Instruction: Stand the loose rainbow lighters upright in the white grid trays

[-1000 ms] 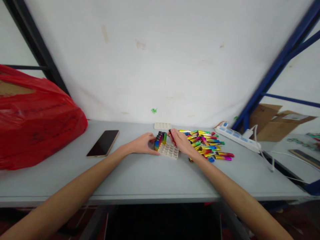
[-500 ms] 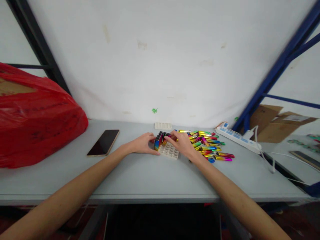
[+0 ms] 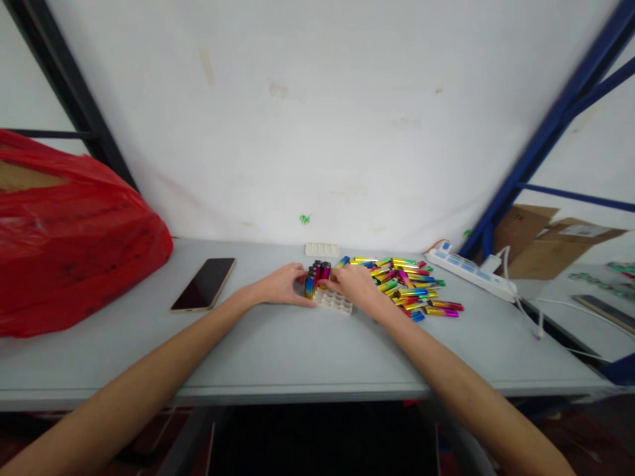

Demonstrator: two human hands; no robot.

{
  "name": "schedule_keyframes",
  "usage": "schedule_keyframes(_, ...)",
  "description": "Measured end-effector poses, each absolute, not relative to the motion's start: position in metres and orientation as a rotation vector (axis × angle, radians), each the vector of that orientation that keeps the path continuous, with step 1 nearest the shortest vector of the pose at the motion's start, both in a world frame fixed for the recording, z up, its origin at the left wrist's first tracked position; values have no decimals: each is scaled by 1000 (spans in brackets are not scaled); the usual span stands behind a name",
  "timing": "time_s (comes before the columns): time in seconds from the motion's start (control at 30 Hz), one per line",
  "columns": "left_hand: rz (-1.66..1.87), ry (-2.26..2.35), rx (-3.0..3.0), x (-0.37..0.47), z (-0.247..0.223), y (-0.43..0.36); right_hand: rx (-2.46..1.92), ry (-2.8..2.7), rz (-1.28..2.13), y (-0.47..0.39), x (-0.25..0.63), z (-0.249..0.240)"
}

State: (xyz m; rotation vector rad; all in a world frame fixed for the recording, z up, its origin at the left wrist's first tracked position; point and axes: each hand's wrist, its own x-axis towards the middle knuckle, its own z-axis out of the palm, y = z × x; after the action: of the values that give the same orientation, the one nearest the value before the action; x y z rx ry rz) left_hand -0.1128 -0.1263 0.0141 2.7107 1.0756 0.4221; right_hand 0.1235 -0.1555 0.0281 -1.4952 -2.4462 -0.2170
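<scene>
A cream tray with rows of square holes [image 3: 333, 302] lies on the table before me. Shiny rainbow-coloured lighters [image 3: 310, 285] stand upright in its left part, dark tops upward. My left hand [image 3: 285, 284] curves around the tray's left end, thumb at the near side and fingers behind, steadying it. Over the tray's far right side, my right hand [image 3: 353, 283] has its fingers pinched at a lighter beside the standing ones; its fingertips are partly hidden. Right of this hand lies a loose pile of metallic multicoloured lighters [image 3: 409, 291].
A second cream tray [image 3: 322, 249] sits by the wall. On the left are a phone [image 3: 204, 284] and a large red plastic bag [image 3: 79, 244]. A white power strip [image 3: 471, 271] with cables lies at the right, near cardboard boxes [image 3: 540, 241] behind a blue frame.
My right hand has lowered and turned slightly over the tray, and a lighter now stands upright at its fingertips. My left hand stays at the tray's left end.
</scene>
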Motion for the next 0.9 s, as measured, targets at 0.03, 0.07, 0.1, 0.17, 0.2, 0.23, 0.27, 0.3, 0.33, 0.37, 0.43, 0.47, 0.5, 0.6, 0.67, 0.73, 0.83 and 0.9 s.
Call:
schedule_keyframes(0.03, 419, 1081, 2708, -113, 14, -126, -1481, -2453, -182, -154, 124, 27)
schedule_keyframes(0.07, 419, 1088, 2703, -113, 14, -127, -1443, -2462, -134, -152, 126, 27)
schedule_keyframes(0.1, 420, 1093, 2697, -113, 15, -127, -1391, -2463, -84, -150, 130, 26)
schedule_keyframes(0.17, 428, 1100, 2686, -112, 15, -128, -1278, -2426, -23, -142, 144, 24)
schedule_keyframes(0.2, 433, 1102, 2682, -112, 16, -128, -1237, -2385, -24, -137, 152, 22)
schedule_keyframes(0.23, 435, 1101, 2681, -112, 16, -128, -1208, -2331, -46, -131, 162, 20)
schedule_keyframes(0.27, 434, 1098, 2682, -112, 16, -128, -1187, -2283, -77, -125, 171, 16)
schedule_keyframes(0.3, 432, 1095, 2685, -112, 16, -128, -1161, -2253, -109, -118, 180, 12)
schedule_keyframes(0.33, 428, 1093, 2689, -112, 17, -128, -1130, -2267, -129, -112, 187, 8)
schedule_keyframes(0.37, 424, 1089, 2693, -112, 17, -128, -1110, -2301, -143, -106, 193, 3)
schedule_keyframes(0.43, 426, 1082, 2701, -111, 17, -128, -1100, -2409, -148, -97, 198, -5)
schedule_keyframes(0.47, 431, 1083, 2702, -111, 17, -128, -1110, -2468, -143, -95, 197, -8)
schedule_keyframes(0.5, 435, 1085, 2700, -111, 18, -128, -1125, -2518, -132, -93, 195, -10)
schedule_keyframes(0.6, 429, 1096, 2698, -110, 19, -129, -1179, -2575, -115, -92, 187, -12)
schedule_keyframes(0.67, 411, 1100, 2702, -110, 19, -130, -1239, -2550, -156, -93, 183, -10)
schedule_keyframes(0.73, 403, 1102, 2708, -110, 19, -130, -1305, -2534, -227, -93, 182, -9)
schedule_keyframes(0.83, 413, 1096, 2720, -111, 18, -129, -1347, -2557, -273, -93, 184, -9)
schedule_keyframes(0.9, 422, 1093, 2723, -112, 17, -129, -1350, -2556, -260, -93, 186, -8)
